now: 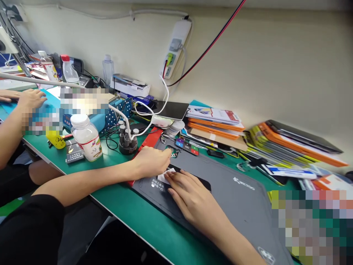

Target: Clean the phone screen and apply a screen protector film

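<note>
White wipe [163,177] lying under flattened right hand [194,197] | left hand [151,161] curling, grip unclear | uneven pressing possibly risking black panel [205,183] sliding

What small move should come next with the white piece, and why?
Probably slide the white piece along the dark panel toward its right end: the right hand rests on the piece at the panel's left end, the left hand is close by, and the piece leaves the right end uncovered.

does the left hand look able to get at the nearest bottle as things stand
Likely yes: the nearest bottle stands just past the left forearm, seemingly unblocked, though the left hand would have to come back from the mat.
</note>
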